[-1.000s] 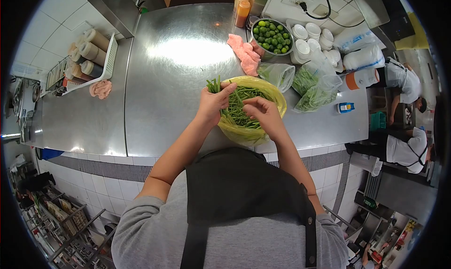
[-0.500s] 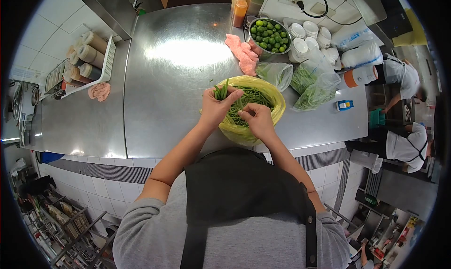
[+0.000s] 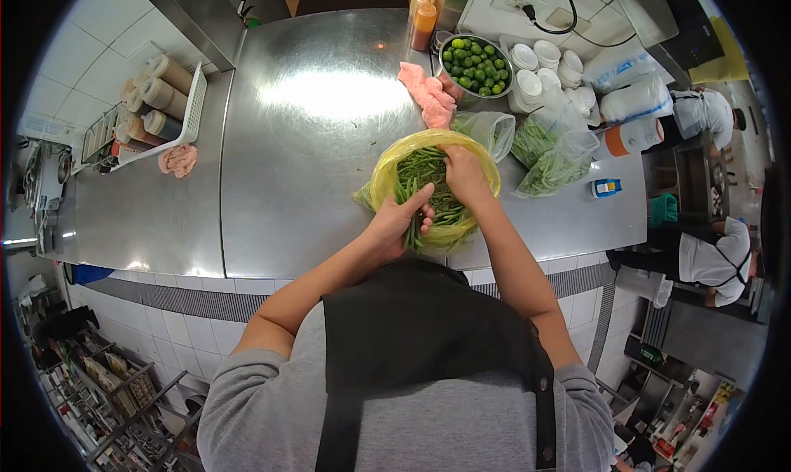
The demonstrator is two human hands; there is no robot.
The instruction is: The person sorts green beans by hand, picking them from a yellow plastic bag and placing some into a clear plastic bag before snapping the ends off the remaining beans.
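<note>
A yellow plastic bag stands wide open at the front of the steel table, filled with green beans. Over its near left side, my left hand is closed around a small bunch of green beans, the thumb lying across them. My right hand reaches in over the right rim of the bag, its fingers curled together at the beans by the far wall. What these fingers hold, if anything, is hidden.
Behind the bag are a pink cloth, a bowl of limes and sauce bottles. Clear bags of greens and white cups stand right. A white basket of bottles sits left. Two people work at far right.
My left hand has lowered toward me with its beans, down over the bag's near side. My right hand has moved up and right, from beside the left hand to the bag's far right side.
</note>
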